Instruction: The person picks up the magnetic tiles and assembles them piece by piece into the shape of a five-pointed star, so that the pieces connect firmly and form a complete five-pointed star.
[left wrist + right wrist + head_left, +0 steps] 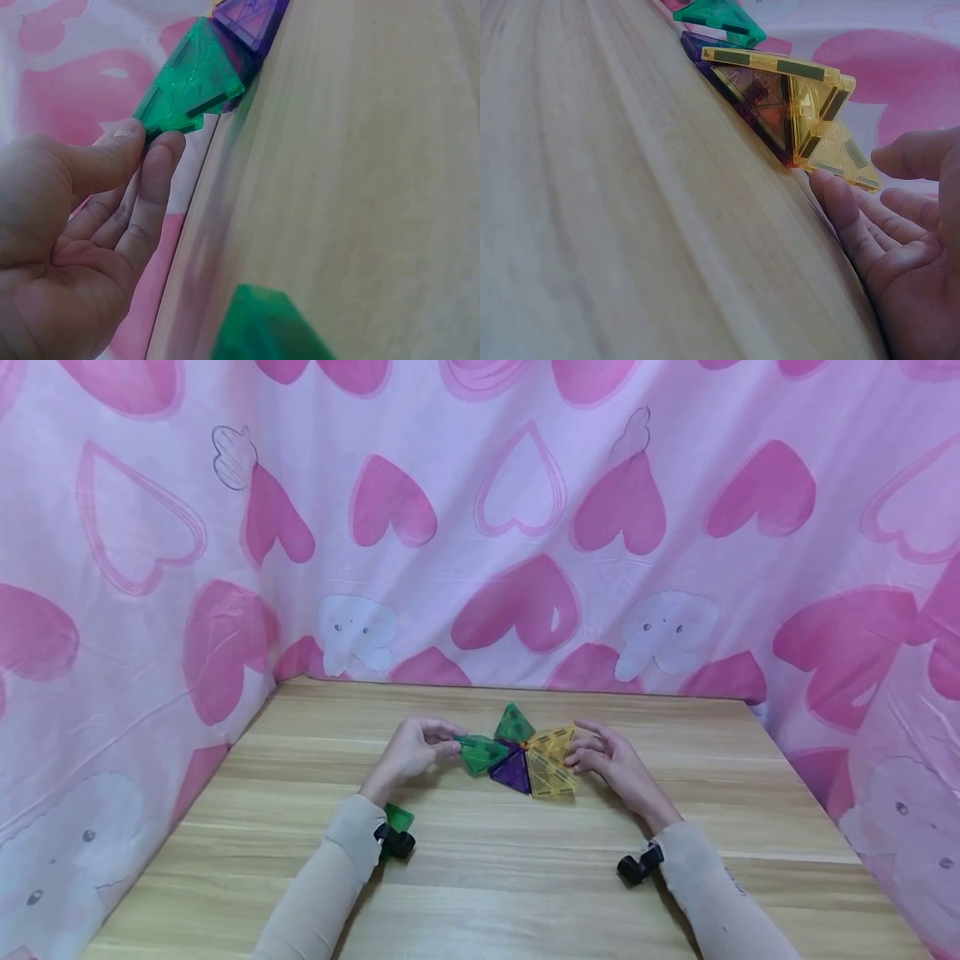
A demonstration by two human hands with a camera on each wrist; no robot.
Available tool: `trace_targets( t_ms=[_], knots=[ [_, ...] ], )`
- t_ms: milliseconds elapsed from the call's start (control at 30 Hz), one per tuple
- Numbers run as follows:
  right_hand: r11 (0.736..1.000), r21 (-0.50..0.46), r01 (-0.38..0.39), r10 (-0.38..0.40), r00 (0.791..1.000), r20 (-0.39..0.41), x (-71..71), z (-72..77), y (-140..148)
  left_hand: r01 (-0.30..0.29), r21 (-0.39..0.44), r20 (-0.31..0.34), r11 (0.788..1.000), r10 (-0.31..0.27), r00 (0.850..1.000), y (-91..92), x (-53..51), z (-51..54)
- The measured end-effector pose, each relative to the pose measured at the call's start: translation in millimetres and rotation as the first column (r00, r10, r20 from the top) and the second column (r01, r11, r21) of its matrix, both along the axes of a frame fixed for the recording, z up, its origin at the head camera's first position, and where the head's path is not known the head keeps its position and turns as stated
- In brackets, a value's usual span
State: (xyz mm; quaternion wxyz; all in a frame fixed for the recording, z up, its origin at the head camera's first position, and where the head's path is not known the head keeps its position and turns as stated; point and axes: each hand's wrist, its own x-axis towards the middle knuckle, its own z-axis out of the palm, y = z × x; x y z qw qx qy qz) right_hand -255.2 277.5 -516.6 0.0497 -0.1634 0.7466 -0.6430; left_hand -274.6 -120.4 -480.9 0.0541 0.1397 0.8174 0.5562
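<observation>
Triangular magnetic tiles stand joined in a cluster at mid-table. My left hand (407, 752) pinches the outer corner of the green magnetic tiles (187, 82) on the cluster's left side, between thumb and fingertips. Purple magnetic tiles (512, 770) form the middle, and another green tile (513, 724) points away at the back. On the right stand yellow magnetic tiles (552, 772), tilted together. Beside them is my right hand (617, 767), its fingertips at the outer yellow corner. In the right wrist view, the thumb stays apart from the fingers and grips nothing.
A separate green piece (399, 817) lies by the left wrist, partly hidden by the sleeve and black wrist camera (395, 842). The wooden table (510, 877) ends at a pink heart-patterned curtain (517, 602) behind and at both sides.
</observation>
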Motion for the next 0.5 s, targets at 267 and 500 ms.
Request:
trace_targets(
  t_ms=[267, 500],
  knots=[
    [0.999, -0.013, -0.031, 0.031, 1.0, 0.005, 1.2, -0.2, -3.7, 0.002, 0.006, 0.003, 1.0, -0.002, 1.0, 1.6, -1.4, -2.3],
    [0.998, -0.025, -0.058, 0.058, 0.998, 0.004, 1.4, -1.0, -8.3, 0.013, 0.002, 0.0, 1.0, -0.013, 1.0, 3.3, -2.7, -4.5]
  ],
)
